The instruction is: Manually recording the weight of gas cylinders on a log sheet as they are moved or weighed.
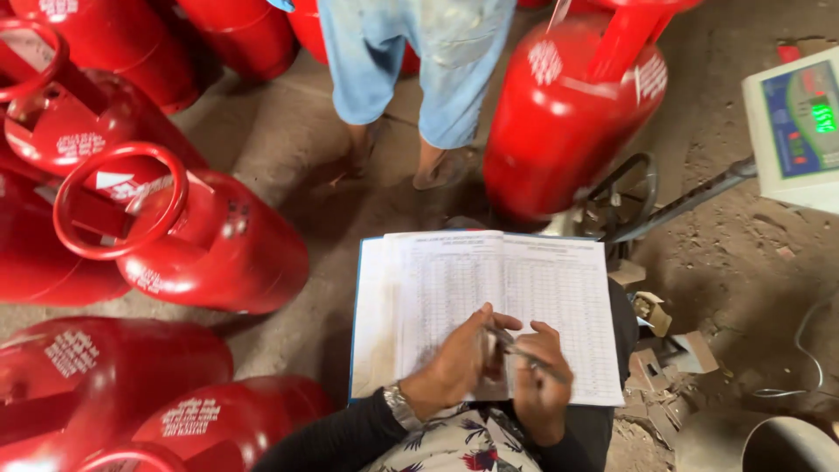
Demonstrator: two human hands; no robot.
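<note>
The right hand [542, 376] is closed around a pen [524, 354], its tip resting on the open ledger [489, 306] near the ledger's lower edge; the pen is blurred, so its colour is hard to make out. The left hand [459, 363], a wristwatch [400, 404] on its wrist, lies just beside the right with curled fingers pressed on the same page, and it seems to touch the pen's upper end, though whether it grips anything cannot be told. The ledger's ruled tables are too small to read, and both hands hide part of its lower rows. To the ledger's left lie red gas cylinders [201, 245], several cut off by the frame. Beyond its top edge stand another person's legs [419, 79], visible only from the shorts down, beside an upright cylinder [568, 122]. To the ledger's upper right, a weighing scale display [800, 127] is cropped at the edge.
</note>
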